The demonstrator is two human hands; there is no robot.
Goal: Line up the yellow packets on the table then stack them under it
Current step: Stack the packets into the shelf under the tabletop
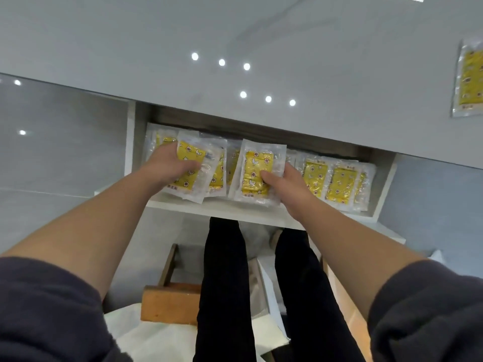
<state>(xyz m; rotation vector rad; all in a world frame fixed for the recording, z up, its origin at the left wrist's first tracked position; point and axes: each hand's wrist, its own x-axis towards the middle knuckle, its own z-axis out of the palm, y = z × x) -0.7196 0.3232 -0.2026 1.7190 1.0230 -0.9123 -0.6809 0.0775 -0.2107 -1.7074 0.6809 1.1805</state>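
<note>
Under the glossy white table (235, 35) runs a white shelf (235, 211) holding several yellow packets in clear wrappers. My left hand (167, 165) grips one yellow packet (192, 163) at the shelf's left, thumb across its face, over other packets. My right hand (283, 178) grips a second yellow packet (254, 173) near the middle, thumb on its front. More packets (339, 182) lie flat in a row at the shelf's right. One further packet (469, 79) lies on the table top at the far right edge.
The table's front edge overhangs the back of the shelf. White side panels (384, 189) close the shelf at both ends. Below are my legs in black trousers (224, 283), a wooden stool (170, 301) and a white cloth on the floor.
</note>
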